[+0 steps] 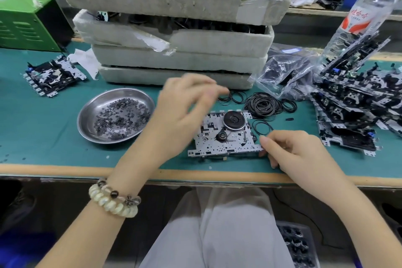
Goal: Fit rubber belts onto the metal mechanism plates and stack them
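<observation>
While my right hand (298,150) pinches the plate (226,144) corner, left hand (185,104) grip too blurred to tell, small rings (121,117) fill the steel bowl (81,121), belts (263,105) heaped beyond.

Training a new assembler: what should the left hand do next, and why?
Probably lower the left hand to pinch one belt from the loose rubber belts just beyond its fingertips: the right hand steadies the metal plate by its corner, and the left looks empty.

Left hand (185,102) aloft (blurred), right hand (291,150) curled

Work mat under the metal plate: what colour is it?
The work mat is teal green, clearest in the head view.
</observation>
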{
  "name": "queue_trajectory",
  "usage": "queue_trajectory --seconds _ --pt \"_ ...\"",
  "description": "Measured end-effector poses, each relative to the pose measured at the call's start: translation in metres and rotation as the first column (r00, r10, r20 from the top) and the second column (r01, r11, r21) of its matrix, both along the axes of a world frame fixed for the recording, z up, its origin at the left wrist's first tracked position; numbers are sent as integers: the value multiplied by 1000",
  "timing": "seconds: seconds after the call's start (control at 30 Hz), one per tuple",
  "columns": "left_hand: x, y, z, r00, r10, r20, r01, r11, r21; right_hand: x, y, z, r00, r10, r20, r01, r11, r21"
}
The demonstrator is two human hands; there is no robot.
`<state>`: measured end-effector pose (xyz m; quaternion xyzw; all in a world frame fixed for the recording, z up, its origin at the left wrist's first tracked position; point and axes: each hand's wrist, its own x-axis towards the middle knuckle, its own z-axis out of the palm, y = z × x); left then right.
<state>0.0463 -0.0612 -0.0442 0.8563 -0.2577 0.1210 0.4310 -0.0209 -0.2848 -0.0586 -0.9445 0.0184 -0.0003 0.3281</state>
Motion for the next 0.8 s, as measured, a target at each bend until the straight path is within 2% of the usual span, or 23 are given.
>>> queue_trajectory --seconds 0.07,0.13,0.2,0.23,0.3,0.43,0.5,0.53,0.57,0.6,0.67,0.7,0.8 --pt "1 13 -3 987 135 92 -106 958 -268 2 1 3 997 2 -79 4 997 79" --pt "-1 20 -11 964 229 136 -154 896 -416 4 1 6 982 -1 -186 55 958 282" --pt "-7 24 -23 935 297 195 -193 886 -422 4 3 15 958 33 -285 125 848 516" --pt "-10 25 -29 915 332 228 -221 888 -402 6 4 21 952 48 -301 143 800 582" --pt "-12 27 -37 882 390 264 -271 878 -394 11 7 35 956 43 -289 154 766 624" --pt "-9 26 -37 864 440 244 -302 842 -447 25 11 70 978 5 -210 122 802 585" --pt "-9 27 -38 857 459 233 -309 821 -480 28 15 91 989 -5 -149 78 867 492" --pt "-9 28 -38 852 473 225 -311 802 -510 30 19 100 994 4 -109 39 922 385" --pt "-9 29 -39 848 486 213 -309 778 -547 31 25 107 998 26 -51 -15 979 201" --pt "-9 30 -40 845 496 202 -301 752 -586 30 33 112 997 72 18 -71 996 -48" --pt "-11 29 -40 829 532 175 -307 693 -653 27 56 115 974 195 113 -118 867 -484" --pt "-11 28 -40 815 559 153 -320 654 -685 24 72 116 957 254 142 -126 801 -586" --pt "-12 27 -36 784 614 89 -322 526 -787 15 119 117 899 423 117 -251 715 -653"
